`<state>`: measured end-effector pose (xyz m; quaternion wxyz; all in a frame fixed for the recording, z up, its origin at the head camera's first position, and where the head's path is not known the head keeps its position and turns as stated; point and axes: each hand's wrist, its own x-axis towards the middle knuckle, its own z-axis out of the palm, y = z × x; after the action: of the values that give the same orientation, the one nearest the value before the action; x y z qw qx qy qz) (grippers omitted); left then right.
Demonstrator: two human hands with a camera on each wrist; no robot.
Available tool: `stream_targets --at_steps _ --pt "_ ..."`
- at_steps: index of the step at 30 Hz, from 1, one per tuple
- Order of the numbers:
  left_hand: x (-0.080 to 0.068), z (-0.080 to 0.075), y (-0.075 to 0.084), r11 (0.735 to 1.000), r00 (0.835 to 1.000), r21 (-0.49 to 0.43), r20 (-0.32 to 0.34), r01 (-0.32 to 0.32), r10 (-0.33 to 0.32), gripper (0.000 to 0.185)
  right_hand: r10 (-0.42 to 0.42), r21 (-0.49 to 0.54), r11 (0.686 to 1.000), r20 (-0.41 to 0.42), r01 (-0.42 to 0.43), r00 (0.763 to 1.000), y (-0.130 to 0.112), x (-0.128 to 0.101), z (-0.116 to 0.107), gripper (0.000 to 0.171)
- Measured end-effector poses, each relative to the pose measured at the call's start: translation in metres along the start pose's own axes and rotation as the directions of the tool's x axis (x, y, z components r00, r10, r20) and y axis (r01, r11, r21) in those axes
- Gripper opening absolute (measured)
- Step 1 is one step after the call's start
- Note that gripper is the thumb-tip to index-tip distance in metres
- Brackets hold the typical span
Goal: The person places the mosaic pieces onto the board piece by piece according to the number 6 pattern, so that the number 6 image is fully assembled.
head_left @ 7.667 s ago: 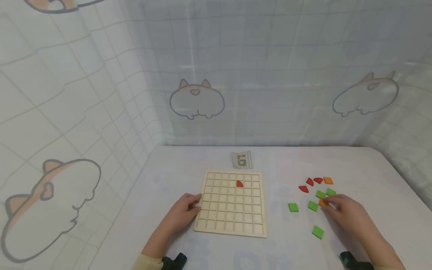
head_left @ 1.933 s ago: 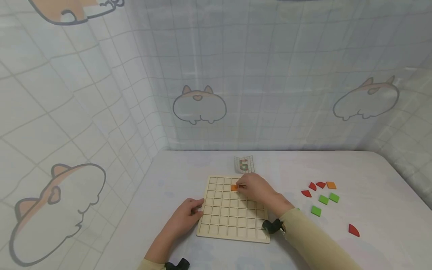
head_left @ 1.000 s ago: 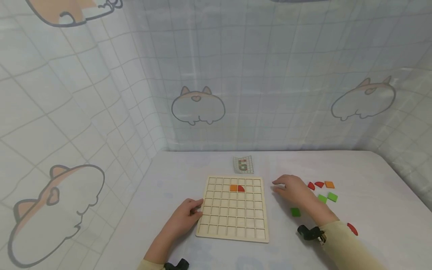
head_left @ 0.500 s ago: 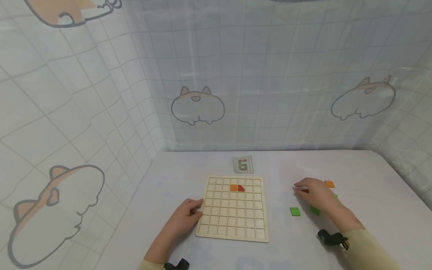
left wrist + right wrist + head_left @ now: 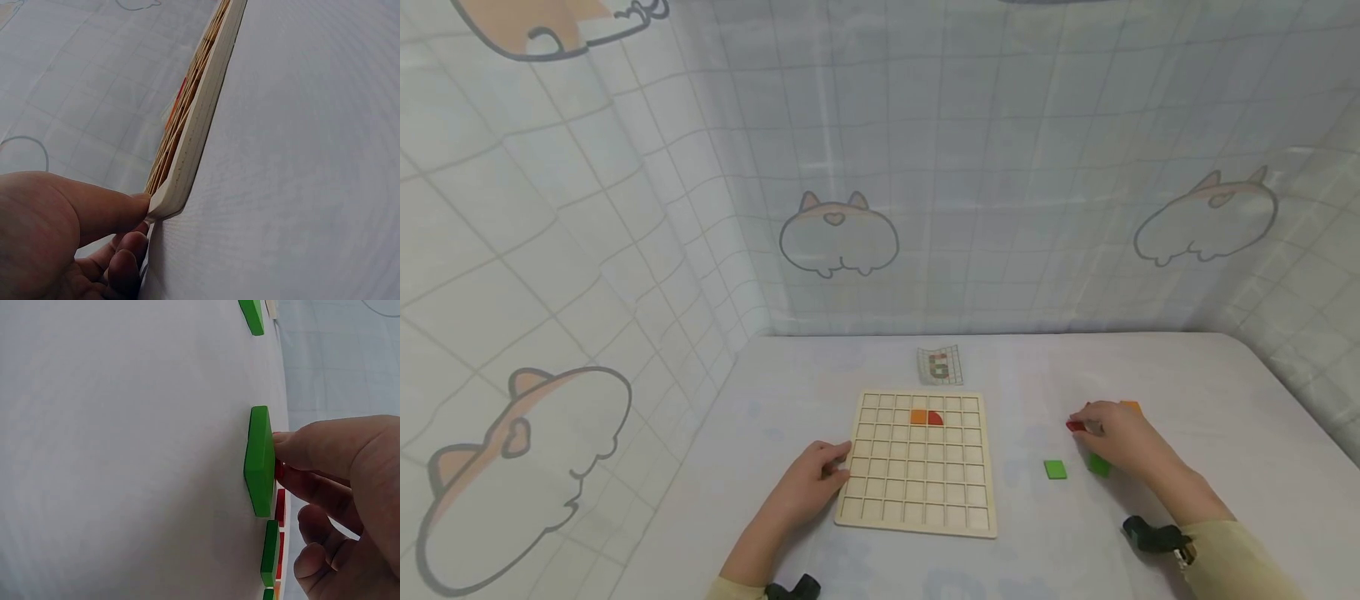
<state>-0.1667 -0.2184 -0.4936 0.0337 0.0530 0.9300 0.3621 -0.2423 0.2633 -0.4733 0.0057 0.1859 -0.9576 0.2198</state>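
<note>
A pale wooden grid board (image 5: 917,479) lies flat on the table. An orange square tile (image 5: 918,417) and a red quarter-circle tile (image 5: 935,418) sit side by side in its upper cells. My left hand (image 5: 807,482) holds the board's left edge; in the left wrist view its thumb (image 5: 115,212) is against the rim with fingers curled below. To the right, my right hand (image 5: 1126,439) pinches another red quarter-circle tile (image 5: 1076,426) between thumb and fingers. A green square tile (image 5: 259,462) stands close before that pinch in the right wrist view, hiding part of the red tile.
A small printed card (image 5: 940,366) with a coloured pattern lies behind the board. One green square tile (image 5: 1055,470) sits between board and right hand. A loose orange tile (image 5: 1131,407) shows past the hand, which covers other tiles. A patterned curtain (image 5: 970,208) hangs behind the table.
The orange square was set down on the board beside the red one. My right hand then moved right to the loose tiles and took hold of a red quarter-circle. My left hand stayed at the board.
</note>
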Motion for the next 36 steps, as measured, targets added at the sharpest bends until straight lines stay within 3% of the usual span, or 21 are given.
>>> stream_targets --at_steps 18,36 --pt "0.001 0.002 -0.004 1.0 1.0 0.002 0.001 0.003 -0.003 0.046 0.014 -0.036 0.999 0.002 -0.014 1.0 -0.003 0.001 0.008 0.033" --pt "0.002 0.002 -0.005 1.0 1.0 0.017 0.0 -0.009 0.009 0.046 0.059 0.004 0.998 0.095 -0.06 0.994 -0.008 -0.001 0.003 0.039"
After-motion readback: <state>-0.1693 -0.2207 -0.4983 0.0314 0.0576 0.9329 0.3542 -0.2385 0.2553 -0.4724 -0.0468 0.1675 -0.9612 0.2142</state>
